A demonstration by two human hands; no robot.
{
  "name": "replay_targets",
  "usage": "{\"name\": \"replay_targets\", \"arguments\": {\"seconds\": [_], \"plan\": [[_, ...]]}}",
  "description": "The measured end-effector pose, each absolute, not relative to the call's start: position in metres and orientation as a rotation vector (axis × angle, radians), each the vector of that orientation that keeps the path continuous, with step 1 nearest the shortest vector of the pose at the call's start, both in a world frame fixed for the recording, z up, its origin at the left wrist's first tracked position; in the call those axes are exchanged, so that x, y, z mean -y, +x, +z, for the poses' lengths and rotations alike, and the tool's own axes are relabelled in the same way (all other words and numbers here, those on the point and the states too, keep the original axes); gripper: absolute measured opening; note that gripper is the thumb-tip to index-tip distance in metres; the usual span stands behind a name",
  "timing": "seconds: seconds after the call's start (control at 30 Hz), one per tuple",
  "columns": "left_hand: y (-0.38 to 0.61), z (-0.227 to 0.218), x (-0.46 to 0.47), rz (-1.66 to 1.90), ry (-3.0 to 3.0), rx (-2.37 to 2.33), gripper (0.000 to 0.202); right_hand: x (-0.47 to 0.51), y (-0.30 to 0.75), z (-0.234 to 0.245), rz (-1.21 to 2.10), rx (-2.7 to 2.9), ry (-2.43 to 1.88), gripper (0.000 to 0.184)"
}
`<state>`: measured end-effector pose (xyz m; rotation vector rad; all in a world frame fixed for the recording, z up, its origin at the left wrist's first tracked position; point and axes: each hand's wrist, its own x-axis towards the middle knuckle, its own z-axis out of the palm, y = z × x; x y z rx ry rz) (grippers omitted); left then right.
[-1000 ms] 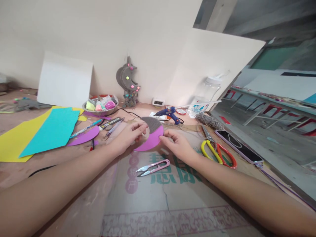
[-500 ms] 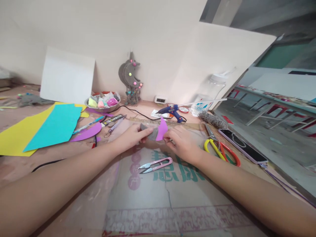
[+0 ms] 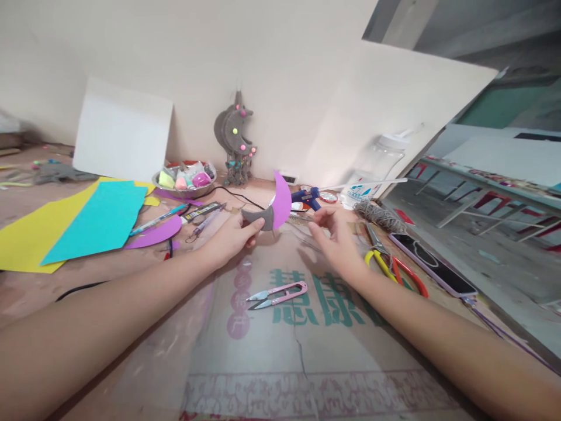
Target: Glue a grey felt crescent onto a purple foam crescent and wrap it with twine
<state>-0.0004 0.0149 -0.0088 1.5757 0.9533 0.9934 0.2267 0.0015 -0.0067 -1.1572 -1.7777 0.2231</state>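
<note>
My left hand (image 3: 232, 237) pinches a crescent moon piece (image 3: 274, 209), purple on one face and partly wrapped in grey, and holds it upright above the table. My right hand (image 3: 335, 237) hovers just right of it with fingers loosely spread, holding nothing. Pink thread snips (image 3: 277, 294) lie on the cardboard sheet (image 3: 307, 345) in front of both hands. A blue glue gun (image 3: 307, 197) lies just behind the moon piece.
Yellow and red scissors (image 3: 392, 269), a phone (image 3: 432, 264) and a twine bundle (image 3: 379, 215) lie at the right. Teal (image 3: 99, 219) and yellow (image 3: 26, 245) sheets, pens and a bowl of clay packets (image 3: 184, 180) are at the left. A finished grey moon ornament (image 3: 234, 137) leans on the wall.
The moon piece was held flat by both hands. My right hand has let go and moved right, and my left hand has lifted and turned the piece upright.
</note>
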Motion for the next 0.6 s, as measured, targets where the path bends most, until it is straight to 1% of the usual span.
{"name": "replay_targets", "arguments": {"seconds": [0.13,0.43,0.53,0.6], "plan": [[-0.002,-0.011,-0.016,0.968,1.592,-1.004,0.039,-0.027,0.253,-0.002,0.279,1.593,-1.244,0.022],[0.0,-0.019,-0.02,0.892,1.583,-0.873,0.036,-0.052,0.297,0.0,0.285,1.804,-1.618,0.054],[0.0,-0.02,-0.022,0.877,1.609,-0.862,0.035,-0.063,0.298,0.001,0.359,1.856,-1.661,0.057],[0.0,-0.021,-0.022,0.868,1.613,-0.857,0.035,-0.076,0.298,0.002,0.399,1.882,-1.663,0.056]]}}
